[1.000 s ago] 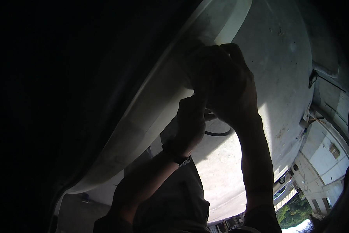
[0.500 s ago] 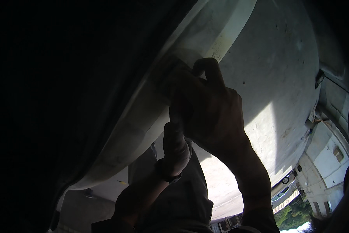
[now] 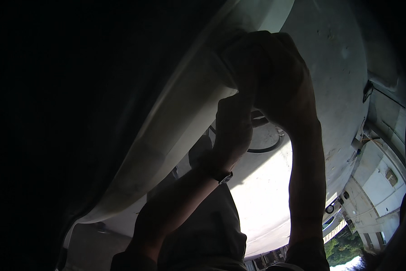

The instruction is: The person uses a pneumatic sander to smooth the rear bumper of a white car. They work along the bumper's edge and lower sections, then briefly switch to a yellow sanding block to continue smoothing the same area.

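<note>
A long pale curved panel (image 3: 180, 104) runs from the lower left to the upper middle, its left side lost in deep shadow. My right hand (image 3: 279, 77) is bent over its upper part, fingers curled and closed. Beneath these fingers a dark straight-edged patch lies against the panel; it is too dim to tell what it is. Just below, my left hand (image 3: 234, 122), with a dark watch (image 3: 225, 179) on its wrist, reaches up close to the right hand. Its fingertips are hidden in shadow behind the right hand.
Below my hands a dark curved loop (image 3: 264, 150) lies on the pale floor (image 3: 338, 104), which has a bright sunlit strip. My trouser legs (image 3: 207, 226) are under my arms. Far right stand a parked car (image 3: 329, 212), a pale building (image 3: 370, 194) and greenery (image 3: 343, 248).
Both hands have moved up and to the right along the panel. The dark loop on the floor now shows below them.
</note>
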`<state>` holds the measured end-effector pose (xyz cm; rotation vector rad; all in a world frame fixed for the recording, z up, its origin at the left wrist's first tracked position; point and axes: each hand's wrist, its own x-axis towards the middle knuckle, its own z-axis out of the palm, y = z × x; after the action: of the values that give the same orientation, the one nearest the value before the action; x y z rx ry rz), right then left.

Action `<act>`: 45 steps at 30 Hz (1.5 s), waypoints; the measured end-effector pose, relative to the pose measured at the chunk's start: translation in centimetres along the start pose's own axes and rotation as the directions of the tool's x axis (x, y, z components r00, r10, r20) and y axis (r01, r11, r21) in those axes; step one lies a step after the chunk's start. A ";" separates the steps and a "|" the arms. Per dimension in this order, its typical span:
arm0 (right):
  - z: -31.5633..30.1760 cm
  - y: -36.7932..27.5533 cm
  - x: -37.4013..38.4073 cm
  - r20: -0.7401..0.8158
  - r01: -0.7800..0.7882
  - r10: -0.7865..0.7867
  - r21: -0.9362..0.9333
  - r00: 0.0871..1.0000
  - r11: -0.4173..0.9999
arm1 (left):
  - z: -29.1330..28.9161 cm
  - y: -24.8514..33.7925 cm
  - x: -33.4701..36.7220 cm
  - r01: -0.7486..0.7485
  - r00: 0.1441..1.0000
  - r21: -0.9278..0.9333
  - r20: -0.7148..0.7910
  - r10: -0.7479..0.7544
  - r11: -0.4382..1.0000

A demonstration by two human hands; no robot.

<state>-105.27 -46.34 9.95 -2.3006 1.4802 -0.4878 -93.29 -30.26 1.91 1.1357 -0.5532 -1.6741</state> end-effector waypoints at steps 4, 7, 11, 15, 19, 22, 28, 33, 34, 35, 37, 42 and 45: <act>0.5 -1.9 -1.6 0.063 -0.064 0.060 0.052 0.996 0.997 | 0.5 1.3 0.5 0.118 0.984 -0.109 0.148 -0.101 0.987; 2.1 -7.3 -5.8 0.213 -0.143 0.099 0.202 0.972 0.969 | -1.1 2.9 -4.8 -0.037 0.997 -0.074 0.065 0.042 0.997; 3.9 -12.0 -8.8 0.213 -0.042 -0.013 0.254 0.977 0.966 | -3.5 1.3 -10.3 0.190 0.971 -0.384 -0.065 -0.231 0.904; 2.4 -8.1 -6.3 0.189 -0.089 0.059 0.152 0.980 0.984 | -2.5 -0.4 -6.6 0.031 0.999 -0.085 -0.038 -0.034 0.996; 0.0 -1.3 -0.5 0.025 -0.040 0.040 0.015 0.999 0.999 | 2.7 0.9 1.5 0.026 0.999 0.002 -0.040 -0.026 1.000; -0.6 -0.2 0.6 -0.036 0.013 -0.013 0.021 0.999 1.000 | 5.3 1.6 3.8 0.068 0.997 -0.156 -0.032 -0.073 0.985; 3.2 -8.3 -7.3 0.218 -0.135 0.105 0.128 0.970 0.982 | -2.4 1.3 -6.9 0.051 0.992 0.053 -0.121 -0.044 0.997; 4.9 -15.1 -9.7 0.233 -0.095 0.043 0.217 0.971 0.971 | -6.7 0.9 -13.6 0.140 0.990 -0.448 0.060 -0.126 0.883; 4.6 -14.8 -9.1 0.250 -0.098 0.061 0.139 0.966 0.985 | -6.6 0.7 -13.2 0.143 0.990 -0.307 0.033 -0.140 0.941; 4.0 -13.9 -8.1 0.242 -0.091 0.072 0.070 0.968 0.993 | -6.3 0.2 -12.3 0.077 0.997 -0.113 -0.003 -0.078 0.991; 2.9 -10.9 -6.4 0.226 -0.103 0.097 0.015 0.969 0.995 | -5.3 -0.9 -9.9 0.056 0.998 0.046 0.041 -0.058 0.997; 3.4 -10.4 -7.2 0.224 -0.082 0.068 0.057 0.972 0.995 | -4.6 -0.9 -9.6 -0.046 0.994 0.376 -0.077 0.080 0.926; 4.6 -14.1 -8.8 0.273 -0.083 0.044 0.130 0.961 0.988 | -5.5 1.2 -12.4 0.112 0.981 -0.258 -0.125 -0.148 0.960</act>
<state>-95.38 -32.36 11.80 -2.1062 1.3377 -0.2393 -87.12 -18.70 5.53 1.1146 -0.1724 -1.7027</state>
